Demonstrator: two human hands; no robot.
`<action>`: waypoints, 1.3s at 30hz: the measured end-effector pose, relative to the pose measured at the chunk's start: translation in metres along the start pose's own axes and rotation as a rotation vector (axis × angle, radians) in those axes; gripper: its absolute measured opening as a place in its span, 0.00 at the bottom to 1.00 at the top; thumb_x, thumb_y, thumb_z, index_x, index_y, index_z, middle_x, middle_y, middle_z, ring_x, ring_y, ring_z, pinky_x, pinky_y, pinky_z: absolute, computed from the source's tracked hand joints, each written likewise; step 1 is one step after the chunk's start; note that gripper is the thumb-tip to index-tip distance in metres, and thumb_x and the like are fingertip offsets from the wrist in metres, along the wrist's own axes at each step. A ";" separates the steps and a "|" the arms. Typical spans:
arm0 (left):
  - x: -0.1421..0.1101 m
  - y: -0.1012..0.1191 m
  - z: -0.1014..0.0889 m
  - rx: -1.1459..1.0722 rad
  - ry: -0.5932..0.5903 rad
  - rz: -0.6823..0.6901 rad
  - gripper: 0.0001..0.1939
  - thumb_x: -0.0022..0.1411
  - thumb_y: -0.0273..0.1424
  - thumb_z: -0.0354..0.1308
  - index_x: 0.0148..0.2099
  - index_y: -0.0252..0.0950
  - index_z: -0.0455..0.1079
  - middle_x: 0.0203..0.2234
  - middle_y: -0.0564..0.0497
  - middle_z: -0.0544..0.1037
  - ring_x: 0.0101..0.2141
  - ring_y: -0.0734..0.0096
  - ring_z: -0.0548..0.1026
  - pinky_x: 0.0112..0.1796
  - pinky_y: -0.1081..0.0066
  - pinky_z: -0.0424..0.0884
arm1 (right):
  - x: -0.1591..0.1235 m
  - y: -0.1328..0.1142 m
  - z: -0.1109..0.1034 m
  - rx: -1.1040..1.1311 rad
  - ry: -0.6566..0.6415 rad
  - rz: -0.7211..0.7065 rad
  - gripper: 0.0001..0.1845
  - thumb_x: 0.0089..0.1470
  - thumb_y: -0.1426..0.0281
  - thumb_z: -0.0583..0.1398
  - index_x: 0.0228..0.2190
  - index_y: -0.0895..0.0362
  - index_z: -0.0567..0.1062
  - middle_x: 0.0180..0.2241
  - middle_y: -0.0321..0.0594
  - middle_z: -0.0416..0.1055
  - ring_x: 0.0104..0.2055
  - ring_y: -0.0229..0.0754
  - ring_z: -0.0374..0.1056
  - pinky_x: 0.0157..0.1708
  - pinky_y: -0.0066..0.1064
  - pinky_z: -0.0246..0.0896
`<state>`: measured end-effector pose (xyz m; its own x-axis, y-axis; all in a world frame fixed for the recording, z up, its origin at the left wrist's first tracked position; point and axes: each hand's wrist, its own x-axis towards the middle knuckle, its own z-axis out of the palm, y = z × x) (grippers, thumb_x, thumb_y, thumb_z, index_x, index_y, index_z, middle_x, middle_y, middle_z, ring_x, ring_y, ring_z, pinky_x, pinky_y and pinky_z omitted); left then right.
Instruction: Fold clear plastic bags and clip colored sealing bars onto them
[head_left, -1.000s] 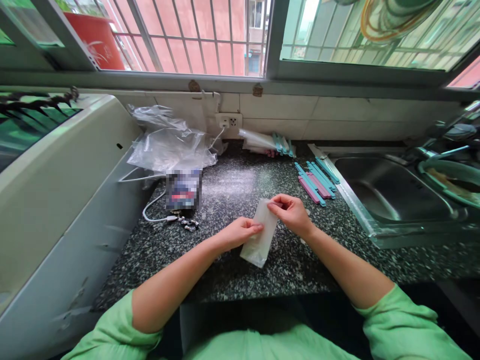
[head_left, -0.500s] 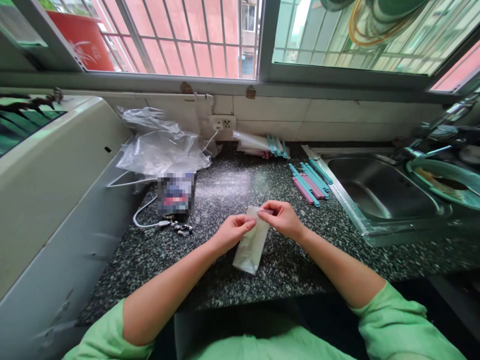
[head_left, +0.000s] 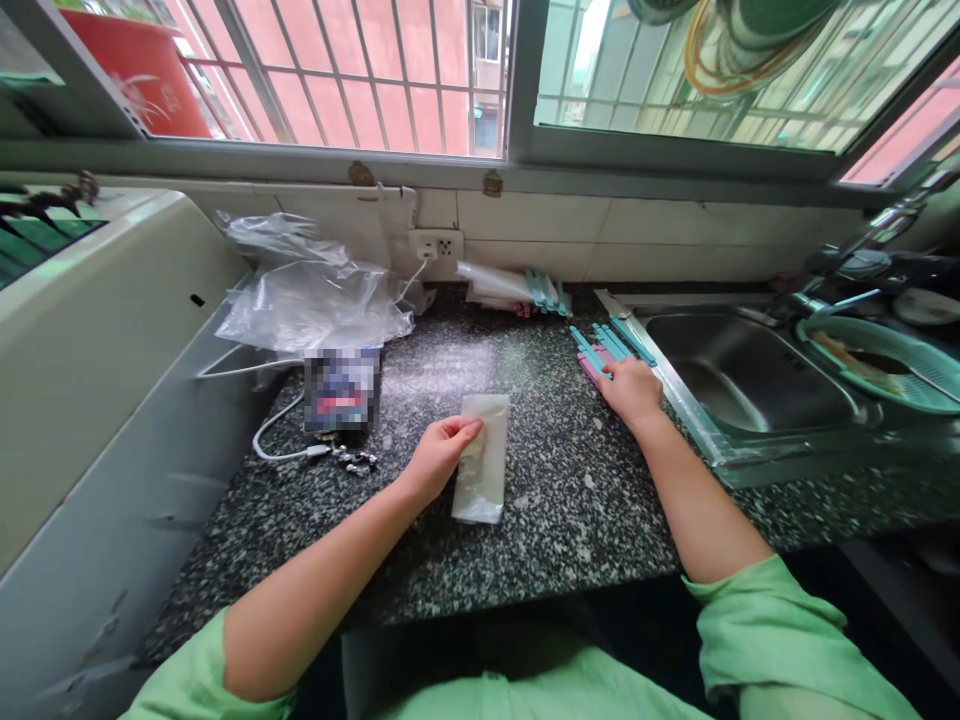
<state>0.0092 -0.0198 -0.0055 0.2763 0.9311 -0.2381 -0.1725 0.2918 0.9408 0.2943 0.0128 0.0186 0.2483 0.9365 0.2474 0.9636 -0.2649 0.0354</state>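
Note:
My left hand [head_left: 441, 455] pinches the left side of a flat, folded clear plastic bag [head_left: 487, 455], its thumb on top. The bag stands out pale against the speckled counter, near the front edge. Over to the right, my right hand [head_left: 631, 392] reaches down onto a pile of long, thin bag sealing clips [head_left: 611, 342], light blue and pink. Its fingers are curled together on the near end of the clips, and the hand hides part of the pile. Exactly which clip lies between the fingertips is covered.
Behind stand filled clear bags with clips on them [head_left: 517, 290]. Crumpled plastic bags [head_left: 307, 300] lie at the left, with a blurred-out phone-like item [head_left: 341, 390] and a white cable [head_left: 281, 452] before them. A steel sink [head_left: 750, 370] holding a green basket [head_left: 885, 365] borders the right.
My right hand has let go of the plastic bag and moved right onto the clips. My left hand keeps the bag, which now lies straighter and a little farther left in view.

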 end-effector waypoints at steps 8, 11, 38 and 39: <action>0.002 0.000 -0.004 -0.032 0.009 -0.004 0.22 0.35 0.46 0.67 0.24 0.31 0.72 0.17 0.54 0.72 0.19 0.77 0.64 0.23 0.76 0.58 | -0.008 -0.014 0.005 -0.044 -0.006 -0.100 0.13 0.54 0.66 0.55 0.34 0.57 0.78 0.37 0.49 0.71 0.43 0.51 0.65 0.36 0.38 0.60; 0.003 0.000 -0.004 -0.038 0.012 -0.001 0.22 0.35 0.46 0.67 0.25 0.31 0.72 0.17 0.54 0.72 0.19 0.77 0.65 0.23 0.76 0.59 | -0.009 -0.015 0.003 -0.048 -0.008 -0.118 0.14 0.55 0.65 0.54 0.36 0.56 0.77 0.38 0.48 0.71 0.44 0.50 0.64 0.38 0.37 0.60; 0.003 0.004 -0.002 -0.096 0.051 -0.087 0.20 0.34 0.42 0.66 0.24 0.32 0.68 0.13 0.57 0.66 0.15 0.81 0.60 0.19 0.78 0.51 | -0.033 -0.041 -0.001 0.250 0.160 -0.346 0.08 0.53 0.67 0.55 0.30 0.58 0.71 0.31 0.44 0.69 0.34 0.44 0.64 0.31 0.31 0.55; 0.004 0.004 -0.002 -0.091 0.051 -0.087 0.20 0.34 0.42 0.66 0.24 0.32 0.67 0.13 0.58 0.65 0.15 0.82 0.59 0.19 0.78 0.51 | -0.036 -0.043 -0.002 0.274 0.171 -0.365 0.08 0.53 0.67 0.55 0.30 0.58 0.71 0.31 0.44 0.69 0.34 0.44 0.64 0.32 0.30 0.55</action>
<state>0.0073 -0.0147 -0.0035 0.2464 0.9106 -0.3319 -0.2361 0.3886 0.8907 0.2438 -0.0097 0.0105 -0.1079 0.8996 0.4231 0.9810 0.1653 -0.1012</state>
